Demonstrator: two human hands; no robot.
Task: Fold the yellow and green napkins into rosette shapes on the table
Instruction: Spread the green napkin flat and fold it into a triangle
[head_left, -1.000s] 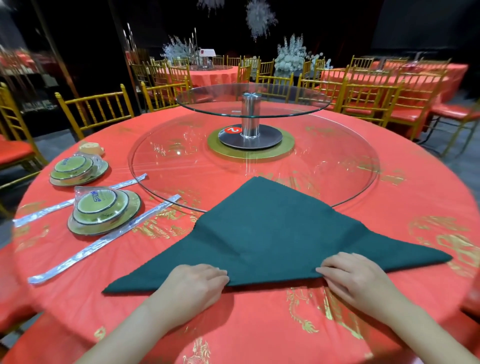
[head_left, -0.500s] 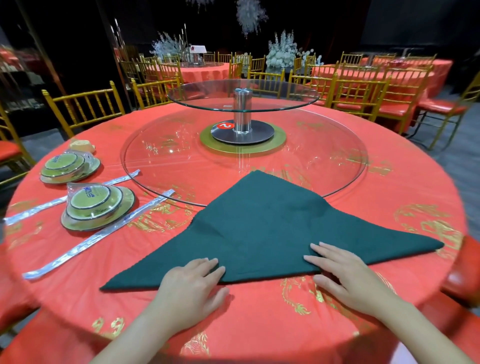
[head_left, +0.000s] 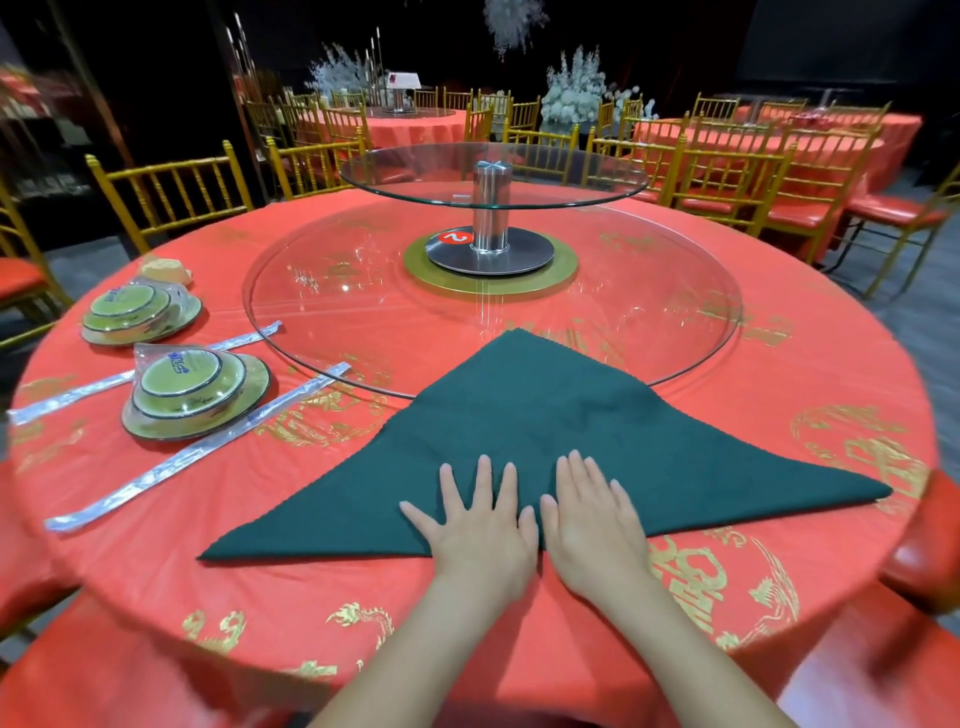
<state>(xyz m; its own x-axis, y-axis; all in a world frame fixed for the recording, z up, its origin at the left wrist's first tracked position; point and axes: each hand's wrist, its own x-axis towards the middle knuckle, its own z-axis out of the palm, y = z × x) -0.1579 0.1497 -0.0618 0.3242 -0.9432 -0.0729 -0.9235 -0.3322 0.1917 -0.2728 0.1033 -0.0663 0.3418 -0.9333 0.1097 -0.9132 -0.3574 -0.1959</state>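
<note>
A dark green napkin (head_left: 540, 431) lies flat as a wide triangle on the red tablecloth (head_left: 727, 395); its far point overlaps the rim of the glass turntable (head_left: 363, 291). My left hand (head_left: 480, 519) presses flat on the napkin's near middle, fingers spread and straight. Right beside it, my right hand (head_left: 592, 514) also lies flat on the cloth, fingers straight and together. Both hands cover the middle of the near folded edge. No yellow napkin is in view.
Two wrapped sets of green dishes (head_left: 195, 387) (head_left: 137, 312) and several wrapped chopstick packs (head_left: 197, 449) lie at the left. A raised glass tier on a metal post (head_left: 491, 208) stands at the table's centre. Gold chairs (head_left: 171, 197) ring the table.
Both hands slid inward from the napkin's near edge and forward onto its middle. They now lie side by side with flat fingers. The napkin itself has kept its triangle shape.
</note>
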